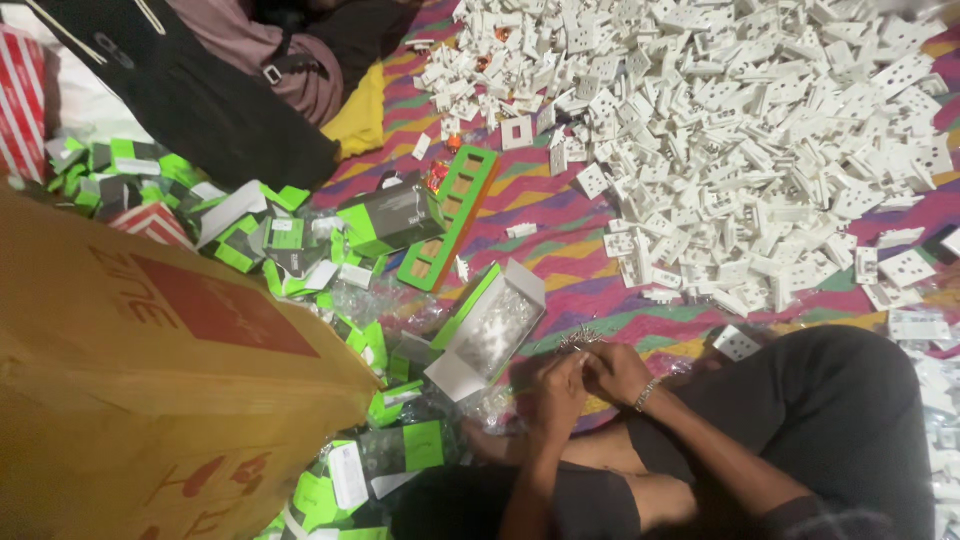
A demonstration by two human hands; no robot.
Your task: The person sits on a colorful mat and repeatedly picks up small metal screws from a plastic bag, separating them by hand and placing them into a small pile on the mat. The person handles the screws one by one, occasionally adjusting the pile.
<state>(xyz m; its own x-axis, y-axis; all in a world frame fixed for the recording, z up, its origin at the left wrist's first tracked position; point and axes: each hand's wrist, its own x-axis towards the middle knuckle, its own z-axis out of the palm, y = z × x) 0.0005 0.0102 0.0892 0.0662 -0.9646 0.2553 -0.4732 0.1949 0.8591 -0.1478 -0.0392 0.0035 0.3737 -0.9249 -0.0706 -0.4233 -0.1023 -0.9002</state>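
Cardboard carton (150, 380) — brown, with a red panel — fills the lower left of the frame, tilted, its upper edge running toward centre.

White parts heap (760, 150) covers the upper right: socket faces and plates, loose, unsorted, spilling down the right edge. By its bulk, most of the stock appears not yet handled — a judgement only.

Patterned cloth (560, 250) lies under everything on the floor, bare in a strip through the centre.

Green boxes (250, 240) scatter from upper left to bottom centre, most lying open or flattened among clear wrappers. None looks sealed from this view, so few if any finished packs are evident.

Green frame (450, 215) with square openings lies at an angle left of centre, just beside a grey-and-green pack.

Open box (485, 330), white inside, sits centre frame with clear bags in it, just left of the hands.

Left hand (555, 395) and right hand (620, 370) meet at lower centre, fingertips pressed together in a pinching grip on a small metal piece (580, 340) held between them. Its kind cannot be told.

One item in hand; the heap remains.
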